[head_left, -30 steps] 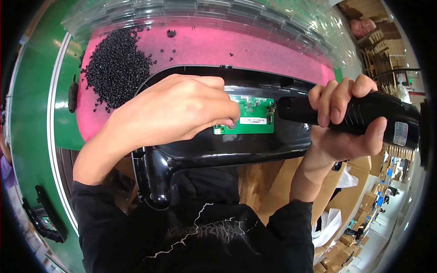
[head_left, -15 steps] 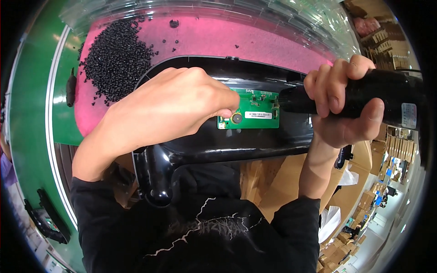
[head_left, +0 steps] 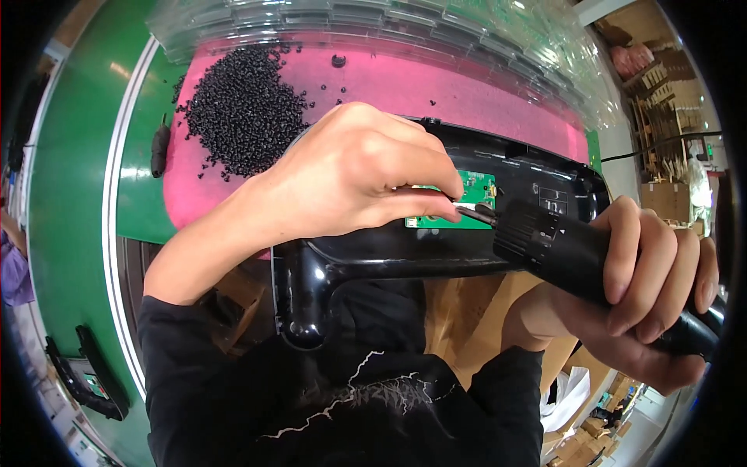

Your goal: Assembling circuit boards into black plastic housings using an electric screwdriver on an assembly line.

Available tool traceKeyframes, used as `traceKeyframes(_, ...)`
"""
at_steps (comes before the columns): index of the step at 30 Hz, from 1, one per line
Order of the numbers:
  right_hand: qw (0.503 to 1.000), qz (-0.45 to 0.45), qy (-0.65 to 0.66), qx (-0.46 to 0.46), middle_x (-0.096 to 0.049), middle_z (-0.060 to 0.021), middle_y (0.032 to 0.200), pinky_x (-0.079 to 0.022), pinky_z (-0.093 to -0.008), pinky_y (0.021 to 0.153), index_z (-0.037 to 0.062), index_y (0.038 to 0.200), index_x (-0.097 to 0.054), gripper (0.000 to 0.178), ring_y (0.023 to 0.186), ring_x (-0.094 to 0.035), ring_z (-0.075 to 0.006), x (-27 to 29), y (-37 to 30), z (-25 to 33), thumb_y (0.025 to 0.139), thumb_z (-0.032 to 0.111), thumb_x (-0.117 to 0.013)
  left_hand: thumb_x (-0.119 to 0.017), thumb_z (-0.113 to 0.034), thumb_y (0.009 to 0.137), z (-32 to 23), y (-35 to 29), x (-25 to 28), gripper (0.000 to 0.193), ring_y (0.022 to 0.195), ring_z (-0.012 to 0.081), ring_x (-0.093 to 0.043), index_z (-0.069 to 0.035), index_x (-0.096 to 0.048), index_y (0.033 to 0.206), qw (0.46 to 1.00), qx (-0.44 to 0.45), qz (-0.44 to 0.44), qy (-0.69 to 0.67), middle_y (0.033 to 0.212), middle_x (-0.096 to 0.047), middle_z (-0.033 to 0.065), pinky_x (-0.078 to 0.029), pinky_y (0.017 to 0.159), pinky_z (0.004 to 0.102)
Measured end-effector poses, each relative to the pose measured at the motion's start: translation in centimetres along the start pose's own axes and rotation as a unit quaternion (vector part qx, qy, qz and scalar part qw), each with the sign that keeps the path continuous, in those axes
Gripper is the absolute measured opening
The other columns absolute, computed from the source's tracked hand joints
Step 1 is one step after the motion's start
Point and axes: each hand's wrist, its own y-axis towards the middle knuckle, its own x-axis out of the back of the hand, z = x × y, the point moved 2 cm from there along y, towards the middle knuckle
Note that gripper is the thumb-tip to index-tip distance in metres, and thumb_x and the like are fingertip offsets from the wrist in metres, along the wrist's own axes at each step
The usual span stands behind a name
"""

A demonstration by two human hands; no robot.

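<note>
Driver [head_left: 554,244] has swung off the board's right edge since the earlier frame; tilted now, bit [head_left: 476,215] at the left fingertips. Pink mat [head_left: 420,86] on the green table [head_left: 78,156], black shell [head_left: 389,263] at its near edge. Pile of small black parts [head_left: 241,109] far left on mat. Right hand [head_left: 661,272] wrapped round driver. Left hand [head_left: 373,175] pinched closed over the board; can't tell what's between the tips. Green board [head_left: 476,182] sits inside shell, partly hidden.

Shows glossy, smooth plastic on long black housing [head_left: 436,247], matt, ribbed plastic on black cylindrical screwdriver [head_left: 572,261], metal on thin grey bit [head_left: 475,215].
</note>
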Motion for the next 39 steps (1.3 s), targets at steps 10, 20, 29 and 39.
traceKeyframes(10,1.0,0.007,0.004,0.007,-0.05,0.0089,0.056,-0.039,-0.0186,0.052,0.0119,0.088,-0.05,0.038,0.043,-0.046,-0.004,-0.7,-0.2,-1.2,0.071,0.035,-0.075,-0.078,-0.002,0.075,0.2,0.1,-0.4,0.011,0.067,0.0191,-0.068,0.003,-0.071,0.081,0.988,0.054,0.03,-0.14,0.077,-0.071,0.0104,-0.05,0.056,0.0268)
traceKeyframes(20,1.0,0.01,-0.001,0.009,-0.051,0.0091,0.056,-0.041,-0.0168,0.052,0.012,0.087,-0.051,0.037,0.044,-0.047,-0.0038,-0.6,-0.3,-1.4,0.07,0.034,-0.075,-0.077,0.001,0.074,0.2,0.0,0.2,0.009,0.066,0.0169,-0.067,0.002,-0.072,0.082,0.991,0.075,-0.008,-0.11,0.077,-0.071,0.009,-0.049,0.057,0.0254)
traceKeyframes(29,0.999,0.015,-0.038,0.025,-0.051,0.0082,0.058,-0.042,-0.018,0.053,0.0115,0.091,-0.05,0.04,0.045,-0.05,-0.0034,0.4,-0.4,-2.8,0.073,0.04,-0.073,-0.075,0.0,0.076,0.4,-0.1,0.5,0.01,0.067,0.0203,-0.068,0.004,-0.069,0.083,0.992,0.092,0.061,-0.062,0.078,-0.07,0.0113,-0.051,0.057,0.0281)
traceKeyframes(39,0.993,0.109,-0.046,-0.026,-0.052,0.007,0.06,-0.043,-0.0207,0.055,0.0113,0.093,-0.049,0.047,0.047,-0.05,-0.0052,0.3,0.0,-3.3,0.074,0.049,-0.071,-0.074,-0.002,0.077,1.4,-0.9,-0.4,0.014,0.071,0.0281,-0.065,0.004,-0.064,0.086,1.0,-0.008,0.004,-0.008,0.078,-0.067,0.0121,-0.051,0.06,0.0353)
